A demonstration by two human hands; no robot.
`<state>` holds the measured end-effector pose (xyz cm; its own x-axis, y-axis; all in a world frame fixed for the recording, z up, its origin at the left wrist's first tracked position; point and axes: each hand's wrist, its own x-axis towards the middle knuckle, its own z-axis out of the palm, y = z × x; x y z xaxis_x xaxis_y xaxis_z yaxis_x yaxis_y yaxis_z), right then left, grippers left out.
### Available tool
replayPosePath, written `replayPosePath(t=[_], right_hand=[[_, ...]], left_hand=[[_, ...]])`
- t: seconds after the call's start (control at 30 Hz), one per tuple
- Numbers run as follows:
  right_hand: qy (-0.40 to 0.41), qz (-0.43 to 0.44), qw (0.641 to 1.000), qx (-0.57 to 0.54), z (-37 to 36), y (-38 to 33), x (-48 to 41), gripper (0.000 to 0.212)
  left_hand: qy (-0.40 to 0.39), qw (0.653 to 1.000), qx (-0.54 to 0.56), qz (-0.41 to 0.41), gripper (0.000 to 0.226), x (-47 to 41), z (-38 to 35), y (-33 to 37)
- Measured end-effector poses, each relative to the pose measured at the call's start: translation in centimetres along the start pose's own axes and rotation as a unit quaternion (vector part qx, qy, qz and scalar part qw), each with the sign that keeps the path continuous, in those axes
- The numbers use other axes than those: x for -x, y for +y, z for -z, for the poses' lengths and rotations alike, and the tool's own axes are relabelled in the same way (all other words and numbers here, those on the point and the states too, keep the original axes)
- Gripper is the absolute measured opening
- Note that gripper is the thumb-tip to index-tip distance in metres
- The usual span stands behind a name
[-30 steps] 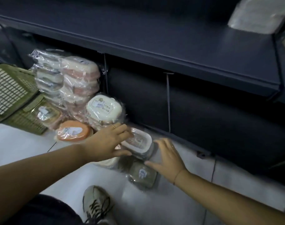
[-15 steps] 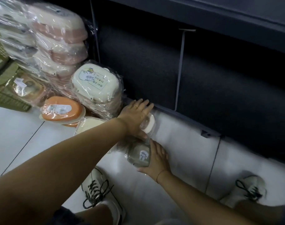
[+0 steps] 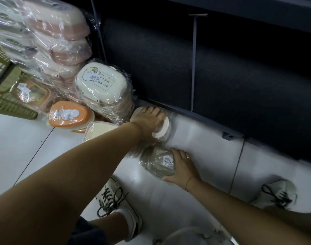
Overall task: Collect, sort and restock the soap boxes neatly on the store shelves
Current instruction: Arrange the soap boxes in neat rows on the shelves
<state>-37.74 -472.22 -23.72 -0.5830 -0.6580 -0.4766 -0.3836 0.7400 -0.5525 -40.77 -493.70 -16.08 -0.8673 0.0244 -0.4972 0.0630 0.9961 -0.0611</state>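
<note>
On the white tiled floor [image 3: 204, 138], at the foot of a dark shelf unit [image 3: 222, 68], two soap boxes lie close together. A white-lidded soap box [image 3: 163, 128] sits just beside the shelf base, and the left hand [image 3: 147, 121] grips it with fingers curled over its top. Nearer the person, a greyish soap box [image 3: 157, 164] in crinkled clear film, with a small label, is clasped by the right hand [image 3: 183, 167], fingers along its side and thumb at its near edge. To the left are more film-wrapped goods: a cream box [image 3: 99, 80] with a printed label, an orange-lidded box [image 3: 69, 114], stacked pink boxes [image 3: 62, 32] and a green basket [image 3: 7, 99].
</note>
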Motion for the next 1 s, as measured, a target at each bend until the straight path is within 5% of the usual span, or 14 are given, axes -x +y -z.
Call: replayPosePath(t=[0.23,0.5,0.73,0.9,1.0], right_hand=[[-0.096,0.021,0.994,0.056,10.8,1.2,4.5,0.1],[-0.102,0.069,0.981,0.153,26.8,-0.6,12.3,0.096],[0.132,0.078,0.978,0.141,41.9,-2.5,21.0,0.101],[0.389,-0.007,0.909,0.151,51.5,-0.2,18.1,0.114],[0.394,-0.045,0.905,0.154,55.0,1.8,14.5,0.108]], left_hand=[[0.013,0.989,0.145,-0.006,0.115,1.1,4.0,2.1],[0.156,0.965,0.187,-0.096,0.115,6.8,15.6,5.5],[0.321,0.913,0.187,-0.168,0.11,10.3,28.6,6.6],[0.344,0.919,0.147,-0.122,0.11,5.5,34.3,7.3],[0.324,0.933,0.112,-0.106,0.104,1.6,35.2,8.0]])
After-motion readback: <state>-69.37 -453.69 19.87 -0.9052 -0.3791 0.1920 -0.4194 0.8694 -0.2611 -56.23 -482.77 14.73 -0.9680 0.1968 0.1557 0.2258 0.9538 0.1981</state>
